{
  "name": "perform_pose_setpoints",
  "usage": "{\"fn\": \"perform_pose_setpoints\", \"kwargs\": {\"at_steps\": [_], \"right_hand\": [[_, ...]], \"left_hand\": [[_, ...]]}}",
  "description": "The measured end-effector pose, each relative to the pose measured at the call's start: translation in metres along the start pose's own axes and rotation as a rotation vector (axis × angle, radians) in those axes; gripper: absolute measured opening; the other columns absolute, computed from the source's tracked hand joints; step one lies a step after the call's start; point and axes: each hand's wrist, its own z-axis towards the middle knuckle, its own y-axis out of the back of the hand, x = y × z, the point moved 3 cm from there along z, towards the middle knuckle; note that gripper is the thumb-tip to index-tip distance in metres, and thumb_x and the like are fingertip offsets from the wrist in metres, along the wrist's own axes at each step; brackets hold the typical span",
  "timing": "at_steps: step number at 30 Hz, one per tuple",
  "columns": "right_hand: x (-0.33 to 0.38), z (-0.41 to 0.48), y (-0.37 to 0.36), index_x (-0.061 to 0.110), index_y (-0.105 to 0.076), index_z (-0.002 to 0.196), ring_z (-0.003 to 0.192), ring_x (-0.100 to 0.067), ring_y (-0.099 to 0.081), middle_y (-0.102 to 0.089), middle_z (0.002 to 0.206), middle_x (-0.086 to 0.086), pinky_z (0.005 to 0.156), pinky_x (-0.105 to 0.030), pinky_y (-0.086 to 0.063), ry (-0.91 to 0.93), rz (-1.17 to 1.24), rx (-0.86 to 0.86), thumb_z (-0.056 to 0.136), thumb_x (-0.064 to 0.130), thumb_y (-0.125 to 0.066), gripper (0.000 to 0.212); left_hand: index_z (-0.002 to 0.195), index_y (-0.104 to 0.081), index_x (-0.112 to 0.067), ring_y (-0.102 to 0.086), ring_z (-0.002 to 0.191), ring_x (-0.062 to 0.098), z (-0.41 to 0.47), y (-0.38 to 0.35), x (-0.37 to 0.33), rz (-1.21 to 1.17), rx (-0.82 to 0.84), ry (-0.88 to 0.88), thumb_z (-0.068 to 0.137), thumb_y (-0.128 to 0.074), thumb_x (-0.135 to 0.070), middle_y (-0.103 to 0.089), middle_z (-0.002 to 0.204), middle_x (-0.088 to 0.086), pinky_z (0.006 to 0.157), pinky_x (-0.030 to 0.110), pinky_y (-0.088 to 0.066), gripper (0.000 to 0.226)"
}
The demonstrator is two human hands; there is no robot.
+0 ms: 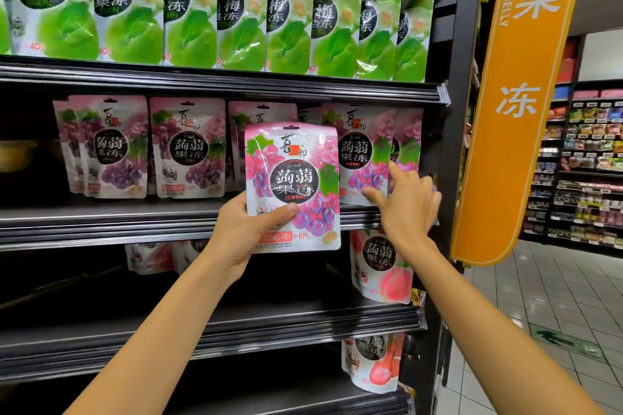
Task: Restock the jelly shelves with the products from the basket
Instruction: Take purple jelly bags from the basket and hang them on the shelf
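My left hand (247, 229) grips a pink grape jelly pouch (296, 175) by its lower left corner and holds it upright in front of the grape shelf (135, 212). My right hand (404, 202) reaches to the right end of that shelf; its thumb and fingers pinch the lower edge of a standing grape pouch (362, 152). More grape pouches (188, 148) stand in a row to the left. The basket is out of view.
Green plum jelly pouches (236, 7) fill the shelf above. Peach pouches (381, 266) and a red-fruit pouch (374, 364) stand on the lower shelves at the right. An orange jelly sign (515, 104) hangs at the shelf end; an aisle with tiled floor (539, 313) opens on the right.
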Motion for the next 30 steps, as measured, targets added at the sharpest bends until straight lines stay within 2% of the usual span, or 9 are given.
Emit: {"fn": "perform_pose_setpoints", "kwargs": {"at_steps": [3,7,10,12,14,17,20,24,30], "right_hand": [[-0.003,-0.003,0.004,0.022,-0.055,0.133,0.109,-0.027,-0.05,-0.061,0.109,-0.004,0.095,-0.04,-0.039,-0.025,0.096,-0.012,0.086,0.05,-0.066,0.055],[0.011,-0.022,0.014,0.018,-0.066,0.114,0.096,-0.016,-0.052,-0.061,0.097,0.001,0.08,-0.02,-0.037,0.081,0.577,-0.066,0.092,0.038,-0.063,0.03],[0.029,-0.035,0.017,0.019,-0.066,0.11,0.093,-0.005,-0.06,-0.066,0.101,0.008,0.077,-0.018,-0.046,-0.037,0.836,0.242,0.092,0.049,-0.058,0.036],[0.042,-0.04,0.015,0.014,-0.071,0.105,0.092,-0.018,-0.068,-0.072,0.101,-0.004,0.074,-0.028,-0.056,-0.098,0.98,0.498,0.09,0.048,-0.061,0.039],[0.05,-0.04,0.016,0.009,-0.074,0.098,0.088,-0.024,-0.072,-0.075,0.095,-0.012,0.075,-0.036,-0.059,-0.128,1.105,0.583,0.088,0.034,-0.07,0.027],[0.049,-0.029,0.015,0.017,-0.077,0.076,0.065,-0.006,-0.069,-0.075,0.074,0.001,0.056,-0.016,-0.05,-0.17,1.19,0.512,0.084,0.017,-0.076,0.009],[0.043,-0.013,0.009,0.024,-0.068,0.048,0.048,0.011,-0.059,-0.065,0.051,0.019,0.046,-0.003,-0.042,-0.197,1.182,0.38,0.084,0.012,-0.076,0.038],[0.051,0.002,0.006,0.02,-0.072,0.073,0.054,0.003,-0.062,-0.071,0.068,0.003,0.049,-0.008,-0.046,-0.157,1.147,0.301,0.084,0.017,-0.076,0.012],[0.053,0.003,-0.009,0.014,-0.071,0.085,0.061,-0.009,-0.068,-0.074,0.073,-0.001,0.051,-0.018,-0.049,-0.121,1.096,0.22,0.085,0.02,-0.076,0.007]], "left_hand": [[0.111,-0.067,-0.01,-0.074,0.087,0.025,0.001,-0.002,-0.001,0.021,0.004,0.0,0.057,-0.088,-0.02,-0.076,0.098,0.01,0.064,0.027,-0.058,0.058],[0.11,-0.068,-0.01,-0.075,0.085,0.024,0.004,-0.003,-0.004,0.008,-0.005,-0.014,0.061,-0.087,-0.017,-0.076,0.097,0.01,0.062,0.026,-0.058,0.053],[0.108,-0.068,-0.01,-0.075,0.084,0.023,0.009,-0.007,-0.007,-0.002,-0.001,-0.026,0.063,-0.085,-0.017,-0.077,0.096,0.009,0.061,0.026,-0.058,0.049],[0.108,-0.068,-0.008,-0.075,0.082,0.023,0.01,-0.012,-0.009,-0.006,0.016,-0.038,0.064,-0.085,-0.016,-0.077,0.095,0.009,0.061,0.025,-0.058,0.048],[0.109,-0.068,-0.007,-0.075,0.083,0.023,0.013,-0.017,-0.01,-0.017,0.029,-0.053,0.065,-0.084,-0.015,-0.076,0.096,0.01,0.062,0.024,-0.058,0.048],[0.119,-0.061,-0.009,-0.074,0.089,0.018,0.018,-0.019,-0.013,0.009,-0.044,-0.092,0.071,-0.082,-0.022,-0.075,0.104,0.009,0.065,0.023,-0.057,0.055],[0.139,-0.04,-0.017,-0.06,0.114,0.013,0.017,-0.017,-0.014,0.261,-0.183,-0.214,0.084,-0.073,-0.034,-0.055,0.128,-0.003,0.085,0.02,-0.05,0.067],[0.136,-0.046,-0.025,-0.039,0.129,0.009,-0.001,-0.031,-0.012,0.77,-0.142,-0.58,0.095,-0.06,-0.029,-0.04,0.137,-0.01,0.107,0.032,-0.037,0.044],[0.14,-0.046,-0.035,-0.027,0.141,0.007,-0.009,-0.047,0.016,1.113,0.022,-0.533,0.097,-0.051,-0.038,-0.024,0.156,-0.015,0.121,0.037,-0.015,0.043]]}}
